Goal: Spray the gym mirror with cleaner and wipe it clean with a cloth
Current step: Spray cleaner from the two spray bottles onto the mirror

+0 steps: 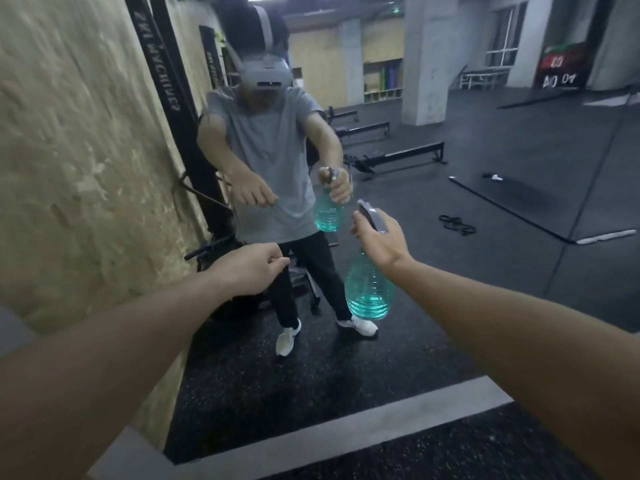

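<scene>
The gym mirror fills the middle and right of the head view and reflects me and the room behind. My right hand grips the neck and grey trigger head of a clear spray bottle holding teal cleaner. The bottle hangs upright with its nozzle turned towards the glass, a short way off it. My left hand is stretched out at about the same height, fingers loosely curled, thumb against the forefinger, with nothing in it. No cloth is in view.
A rough yellowish wall borders the mirror on the left. A grey strip runs along the mirror's foot above the black speckled rubber floor. The glass reflects rowing machines, floor mats and a concrete pillar behind me.
</scene>
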`<control>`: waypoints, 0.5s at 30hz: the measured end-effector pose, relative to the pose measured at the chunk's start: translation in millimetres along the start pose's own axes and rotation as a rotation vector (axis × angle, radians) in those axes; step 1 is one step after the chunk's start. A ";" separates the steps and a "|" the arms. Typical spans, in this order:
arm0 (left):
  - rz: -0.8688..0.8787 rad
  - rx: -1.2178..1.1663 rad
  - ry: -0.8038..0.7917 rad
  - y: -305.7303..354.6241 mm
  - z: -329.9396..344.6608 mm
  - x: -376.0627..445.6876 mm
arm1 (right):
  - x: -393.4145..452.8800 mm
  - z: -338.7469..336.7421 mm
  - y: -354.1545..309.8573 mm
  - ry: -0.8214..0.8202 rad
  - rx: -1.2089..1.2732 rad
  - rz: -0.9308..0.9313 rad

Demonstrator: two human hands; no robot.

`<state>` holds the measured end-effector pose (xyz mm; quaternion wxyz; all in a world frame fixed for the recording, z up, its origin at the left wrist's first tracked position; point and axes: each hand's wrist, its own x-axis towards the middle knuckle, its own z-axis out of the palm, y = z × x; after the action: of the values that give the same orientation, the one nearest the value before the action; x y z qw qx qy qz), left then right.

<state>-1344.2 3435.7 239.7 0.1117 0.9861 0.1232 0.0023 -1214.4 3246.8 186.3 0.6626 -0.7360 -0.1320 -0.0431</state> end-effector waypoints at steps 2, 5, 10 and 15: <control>0.015 0.010 -0.004 18.2 3.4 9.5 | 9.3 -15.8 5.2 0.015 0.043 -0.009; 0.028 0.013 -0.012 41.5 7.0 21.1 | 21.0 -36.8 5.3 -0.016 0.046 -0.012; 0.050 0.030 -0.034 72.5 10.4 32.4 | 33.3 -58.4 5.8 -0.080 0.043 0.010; 0.068 0.071 -0.050 92.8 13.2 42.1 | 38.3 -76.4 16.1 -0.070 0.028 0.028</control>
<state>-1280.4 3355.4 246.4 0.0797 0.9928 0.0869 -0.0227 -1165.0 3175.2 189.0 0.6683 -0.7296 -0.1451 -0.0063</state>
